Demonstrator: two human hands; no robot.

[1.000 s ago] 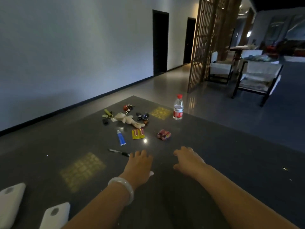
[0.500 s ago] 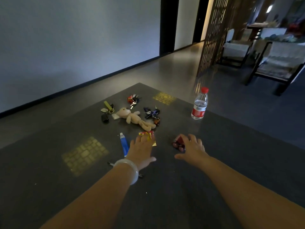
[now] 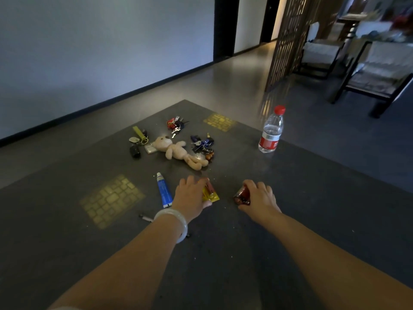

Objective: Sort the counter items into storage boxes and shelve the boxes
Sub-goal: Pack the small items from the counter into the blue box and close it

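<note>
On the dark counter [image 3: 290, 209] lie small items. My left hand [image 3: 191, 196], with a pale bangle at the wrist, lies over a yellow battery pack [image 3: 211, 194], fingers curled on it. My right hand [image 3: 259, 198] grips a bundle of red batteries [image 3: 242, 195]. A blue tube [image 3: 163, 190] lies just left of my left hand, and a pen [image 3: 145, 218] runs under my left wrist. Farther back lie a beige plush bear [image 3: 178, 151] and three key bunches [image 3: 138, 139] [image 3: 175, 125] [image 3: 202, 144].
A water bottle [image 3: 271, 130] with a red cap stands at the counter's far right edge. Two yellow patterned patches [image 3: 111, 200] [image 3: 220, 121] mark the counter. Beyond it are a wooden lattice screen [image 3: 288, 36] and chairs [image 3: 377, 70].
Both hands reached forward across the counter. My left hand came down on the yellow battery pack, and my right hand closed round the red batteries. The view moved forward, and two white objects left the frame.
</note>
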